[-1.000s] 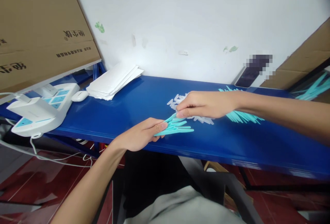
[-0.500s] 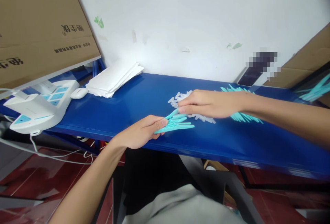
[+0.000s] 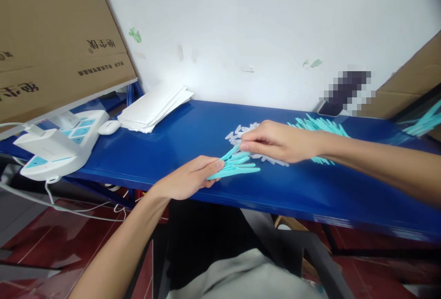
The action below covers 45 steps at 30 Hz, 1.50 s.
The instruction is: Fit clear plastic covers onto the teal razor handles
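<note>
While my left hand (image 3: 191, 177) clasps teal strips (image 3: 238, 169), my right hand (image 3: 279, 142) pinches one tip.
I log: teal strips over blue table (image 3: 182, 129), white pieces (image 3: 241, 130) at their twelve o'clock, teal pile (image 3: 324, 125) at two.

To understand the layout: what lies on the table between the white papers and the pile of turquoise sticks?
The head view shows a scatter of small whitish pieces there, partly behind the right hand.

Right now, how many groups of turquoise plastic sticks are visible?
3: one bundle in the left hand, one heap partly behind the right forearm, one bunch farthest right; some may be hidden.
</note>
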{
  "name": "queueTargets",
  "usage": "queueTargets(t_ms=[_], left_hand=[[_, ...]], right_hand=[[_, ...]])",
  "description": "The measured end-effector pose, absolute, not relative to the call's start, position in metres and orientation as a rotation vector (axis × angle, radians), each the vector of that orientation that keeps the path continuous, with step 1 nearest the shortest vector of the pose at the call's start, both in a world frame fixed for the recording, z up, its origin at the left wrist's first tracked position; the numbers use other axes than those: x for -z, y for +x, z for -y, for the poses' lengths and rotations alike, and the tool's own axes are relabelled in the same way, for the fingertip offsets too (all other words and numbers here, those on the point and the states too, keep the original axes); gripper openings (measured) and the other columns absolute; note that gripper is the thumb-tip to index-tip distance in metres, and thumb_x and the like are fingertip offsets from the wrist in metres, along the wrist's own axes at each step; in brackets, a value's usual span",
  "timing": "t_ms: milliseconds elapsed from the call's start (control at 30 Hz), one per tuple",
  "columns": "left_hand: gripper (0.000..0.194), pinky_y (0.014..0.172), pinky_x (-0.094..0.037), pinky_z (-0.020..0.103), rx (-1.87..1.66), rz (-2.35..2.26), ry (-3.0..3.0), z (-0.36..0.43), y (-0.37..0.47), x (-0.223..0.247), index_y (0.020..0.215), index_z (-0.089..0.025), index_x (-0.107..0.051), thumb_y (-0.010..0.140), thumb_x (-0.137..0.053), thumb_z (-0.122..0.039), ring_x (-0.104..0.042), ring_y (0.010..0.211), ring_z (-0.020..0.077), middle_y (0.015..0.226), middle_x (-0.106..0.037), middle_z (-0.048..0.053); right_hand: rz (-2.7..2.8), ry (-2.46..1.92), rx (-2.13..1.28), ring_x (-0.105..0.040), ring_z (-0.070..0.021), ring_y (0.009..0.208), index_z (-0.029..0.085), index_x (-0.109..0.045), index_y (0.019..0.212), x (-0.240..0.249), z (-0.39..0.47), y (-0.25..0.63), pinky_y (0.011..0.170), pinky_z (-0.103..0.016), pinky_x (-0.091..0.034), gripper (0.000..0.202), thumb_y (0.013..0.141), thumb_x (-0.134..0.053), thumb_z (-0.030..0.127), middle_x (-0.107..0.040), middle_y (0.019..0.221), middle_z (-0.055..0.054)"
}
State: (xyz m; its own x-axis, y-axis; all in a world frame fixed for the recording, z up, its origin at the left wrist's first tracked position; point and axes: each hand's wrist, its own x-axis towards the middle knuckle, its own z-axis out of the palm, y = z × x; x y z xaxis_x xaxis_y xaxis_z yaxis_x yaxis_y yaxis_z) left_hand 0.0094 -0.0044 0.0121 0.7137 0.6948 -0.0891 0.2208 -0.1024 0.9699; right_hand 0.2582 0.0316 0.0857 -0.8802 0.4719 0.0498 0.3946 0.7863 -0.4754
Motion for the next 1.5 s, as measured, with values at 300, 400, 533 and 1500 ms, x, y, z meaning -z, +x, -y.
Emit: queueTargets(t_ms=[300,400,533,1500], left_hand=[[0.048,0.046,-0.016,0.024,-0.493,-0.703,1.492,-0.001,-0.002,-0.005,0.074,-0.018,-0.044,0.103,-0.047,-0.056,-0.021,0.051,0.0070,0.060,-0.029,-0.007],[0.047,0.046,-0.014,0.023,-0.488,-0.738,1.455,0.000,0.002,-0.007,0.076,-0.018,-0.045,0.104,-0.046,-0.055,-0.019,0.050,0.0065,0.060,-0.027,-0.007],[0.047,0.045,-0.012,0.022,-0.503,-0.777,1.430,0.002,0.005,-0.007,0.075,-0.018,-0.045,0.104,-0.045,-0.054,-0.017,0.050,0.0061,0.061,-0.027,-0.007],[0.046,0.038,-0.018,0.020,-1.116,-0.730,0.648,-0.008,0.148,-0.032,0.084,-0.021,-0.049,0.104,-0.025,-0.054,-0.024,0.036,0.0079,0.052,-0.035,-0.006]], right_hand=[[2.595,-1.092,-0.480,-0.033,-0.0111,0.050,0.023,-0.041,0.068,-0.114,-0.058,0.326,0.052,-0.030,-0.030,0.050,0.104,-0.041,0.057,-0.037,0.057,0.004],[2.725,-1.222,-0.356,-0.041,-0.0143,0.053,0.023,-0.045,0.073,-0.095,-0.072,0.339,0.057,-0.033,-0.034,0.049,0.105,-0.035,0.059,-0.044,0.060,0.001],[2.864,-1.281,-0.251,-0.045,-0.0178,0.058,0.023,-0.042,0.076,-0.062,-0.088,0.332,0.062,-0.035,-0.036,0.048,0.107,-0.023,0.055,-0.050,0.065,-0.002],[1.626,-1.208,-1.171,-0.061,-0.0147,0.067,0.023,-0.051,0.090,-0.034,-0.009,0.256,0.056,-0.029,-0.053,0.024,0.096,-0.056,0.046,-0.054,0.087,0.000]])
